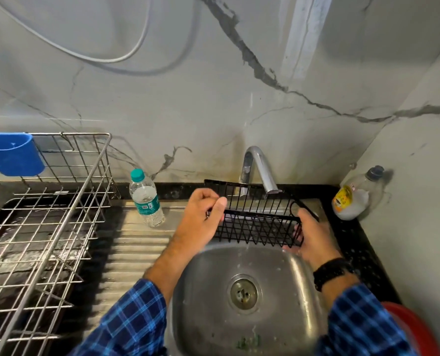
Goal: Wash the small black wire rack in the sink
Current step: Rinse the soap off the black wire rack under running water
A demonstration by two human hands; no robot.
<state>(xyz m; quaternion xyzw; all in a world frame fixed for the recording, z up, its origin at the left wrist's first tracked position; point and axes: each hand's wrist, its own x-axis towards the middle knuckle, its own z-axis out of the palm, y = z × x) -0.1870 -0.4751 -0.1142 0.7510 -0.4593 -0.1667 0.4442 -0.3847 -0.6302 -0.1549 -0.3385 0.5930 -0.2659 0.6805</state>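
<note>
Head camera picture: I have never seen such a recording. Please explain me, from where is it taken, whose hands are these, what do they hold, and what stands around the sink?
There is no machine here. A person wears one wide camera on the head, so you look down along their arms. The left hand and the right hand each grip one end of a small black wire rack, held above the steel sink, just below the tap. Whether water runs is hard to tell. On the ribbed drainboard stands a water bottle. Further left is a large steel dish rack with a blue holder hung on it. At the right, on the black counter, stands a soap bottle.
</note>
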